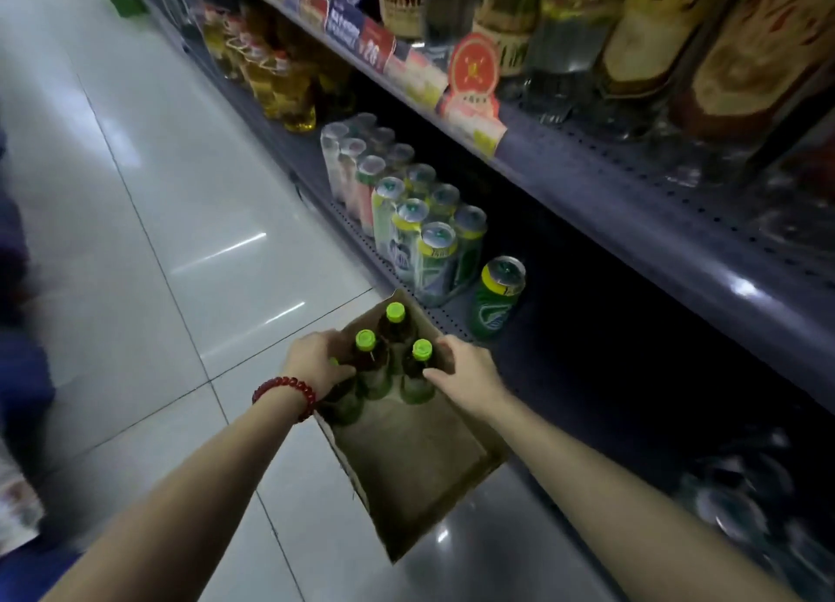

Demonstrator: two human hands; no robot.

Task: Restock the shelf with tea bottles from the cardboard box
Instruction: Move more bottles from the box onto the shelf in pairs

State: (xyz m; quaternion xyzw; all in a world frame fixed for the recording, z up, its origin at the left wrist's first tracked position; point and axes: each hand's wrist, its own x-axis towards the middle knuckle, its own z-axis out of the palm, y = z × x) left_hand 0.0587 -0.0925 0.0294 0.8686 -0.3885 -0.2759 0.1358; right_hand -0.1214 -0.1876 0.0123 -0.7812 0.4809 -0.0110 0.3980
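Dim, blurred at the edges, glare streaks on the floor [235, 249].

fourth tea bottle [342, 400] mostly behind left hand [316, 361] — shelf labels [377, 45] blurred, unreadable
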